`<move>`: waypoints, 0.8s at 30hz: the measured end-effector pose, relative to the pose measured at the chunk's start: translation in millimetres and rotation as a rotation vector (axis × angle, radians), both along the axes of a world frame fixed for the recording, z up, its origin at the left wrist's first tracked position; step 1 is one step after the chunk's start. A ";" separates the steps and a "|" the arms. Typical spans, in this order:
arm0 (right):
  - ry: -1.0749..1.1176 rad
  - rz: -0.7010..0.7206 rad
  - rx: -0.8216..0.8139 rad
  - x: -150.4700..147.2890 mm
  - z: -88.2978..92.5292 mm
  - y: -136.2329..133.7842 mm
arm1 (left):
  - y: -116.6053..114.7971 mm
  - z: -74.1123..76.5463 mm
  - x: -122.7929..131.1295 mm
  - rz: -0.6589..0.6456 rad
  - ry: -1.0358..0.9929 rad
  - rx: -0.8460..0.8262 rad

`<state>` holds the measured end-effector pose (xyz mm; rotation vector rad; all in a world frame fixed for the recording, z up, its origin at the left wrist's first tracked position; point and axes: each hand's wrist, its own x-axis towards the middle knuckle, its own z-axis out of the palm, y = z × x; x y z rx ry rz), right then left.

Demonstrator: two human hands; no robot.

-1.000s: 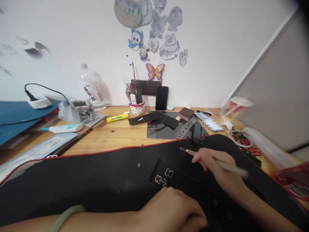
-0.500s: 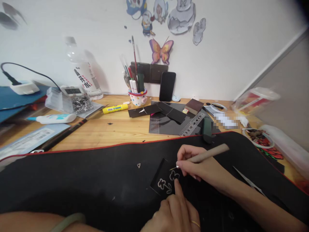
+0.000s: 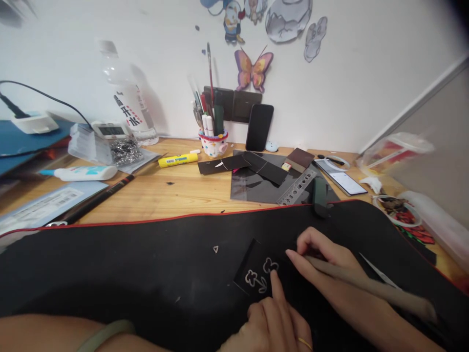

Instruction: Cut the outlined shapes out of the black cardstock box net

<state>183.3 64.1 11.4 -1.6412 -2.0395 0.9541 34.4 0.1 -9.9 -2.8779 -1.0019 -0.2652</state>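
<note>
A small black card [image 3: 256,266] with white flower outlines lies on the black mat [image 3: 146,264]. My left hand [image 3: 273,318], a ring on one finger, has its forefinger stretched out and pressed on the card's near edge, the other fingers curled. My right hand [image 3: 322,264] is closed on a long tan craft knife [image 3: 366,286]. Its handle slants back to the right, and its tip is hidden under the fingers just right of the card. A pale green bangle [image 3: 106,332] circles my left wrist.
Behind the mat on the wooden desk [image 3: 176,193] lie a dark cutting board [image 3: 256,188] with black paper pieces, a metal stencil ruler [image 3: 298,186], a yellow glue stick [image 3: 178,160], a pen cup [image 3: 213,142], a phone [image 3: 259,127], a water bottle [image 3: 128,105] and a second phone [image 3: 342,178]. A thin blade [image 3: 379,276] lies on the mat at right.
My right hand turned the knife: the handle pointed up and right, now it slants down to the right. My left forefinger stays on the card. The view shifted slightly.
</note>
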 end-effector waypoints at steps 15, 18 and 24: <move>-0.102 -0.090 0.273 34.8 7.2 -26.0 | -21.0 -4.8 -4.5 0.104 0.020 0.485; -0.234 0.014 0.381 41.6 3.9 -2.9 | -27.3 -5.9 -4.4 0.128 -0.030 0.535; -0.368 0.002 0.337 41.7 -7.0 0.9 | -32.4 -7.2 -9.7 0.133 0.033 0.604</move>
